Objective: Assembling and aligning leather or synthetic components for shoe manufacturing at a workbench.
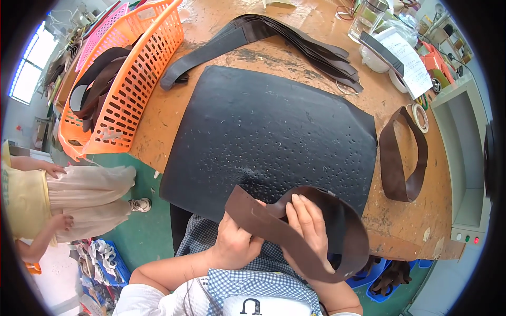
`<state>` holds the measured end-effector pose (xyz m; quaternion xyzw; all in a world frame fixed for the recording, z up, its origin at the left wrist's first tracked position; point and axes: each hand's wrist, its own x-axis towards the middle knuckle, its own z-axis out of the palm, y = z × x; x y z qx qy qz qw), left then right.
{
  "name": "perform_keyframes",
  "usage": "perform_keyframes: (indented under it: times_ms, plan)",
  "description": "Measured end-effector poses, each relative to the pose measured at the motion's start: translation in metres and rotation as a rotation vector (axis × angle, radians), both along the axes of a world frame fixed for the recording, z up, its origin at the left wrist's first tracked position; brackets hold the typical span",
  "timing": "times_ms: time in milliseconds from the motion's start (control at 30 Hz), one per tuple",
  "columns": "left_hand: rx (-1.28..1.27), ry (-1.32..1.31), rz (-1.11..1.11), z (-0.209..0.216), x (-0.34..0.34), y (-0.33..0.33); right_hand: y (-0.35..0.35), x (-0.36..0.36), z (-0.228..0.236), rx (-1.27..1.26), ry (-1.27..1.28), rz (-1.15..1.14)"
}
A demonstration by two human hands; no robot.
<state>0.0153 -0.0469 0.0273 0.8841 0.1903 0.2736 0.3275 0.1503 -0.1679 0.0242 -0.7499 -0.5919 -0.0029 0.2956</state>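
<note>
A wide dark brown leather strip (354, 250) is bent into a loop over the near edge of a black rubber mat (253, 121). My left hand (237, 242) is closed on the strip close to its free end, thumb and fingers pinching it. My right hand (308, 224) grips the same strip from inside the loop, its fingers along the band's edge. Part of both hands' fingers is hidden behind the leather. Small holes and pale specks mark the mat's surface.
An orange plastic basket (132, 92) with brown strips stands at left. Dark strips (269, 31) lie stacked behind the mat; a brown loop (392, 166) stands on the wooden table (416, 226) at right. A person (89, 197) stands at left. Blue bins (382, 292) sit below.
</note>
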Motion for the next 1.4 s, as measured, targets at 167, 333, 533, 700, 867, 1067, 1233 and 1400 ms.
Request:
perform_keyframes:
  times_ms: [167,333,533,700,867,1067,1233,1400]
  plan:
    - [-0.029,0.019,0.051,0.004,0.003,0.005,-0.001,0.001,0.018,-0.152,-0.258,0.062]
    - [-0.027,0.022,0.095,-0.002,0.004,0.005,-0.008,0.000,0.005,-0.098,-0.265,0.113]
    - [0.072,-0.062,0.102,-0.001,0.007,0.005,-0.003,0.004,0.015,-0.097,-0.213,0.122]
    - [0.050,0.005,0.169,0.005,0.006,0.004,-0.003,0.003,0.010,-0.069,-0.211,0.101]
    - [0.069,0.063,0.157,0.008,0.008,0.005,-0.004,0.005,0.012,-0.102,-0.240,0.115]
    - [0.065,0.086,0.168,0.006,0.007,0.008,-0.003,-0.002,0.007,-0.157,-0.315,0.102]
    - [-0.034,0.159,0.195,0.014,0.006,0.010,-0.003,-0.006,0.002,-0.161,-0.320,0.068]
    - [-0.059,0.120,0.189,0.017,0.005,0.013,0.000,-0.008,0.001,-0.133,-0.326,0.064]
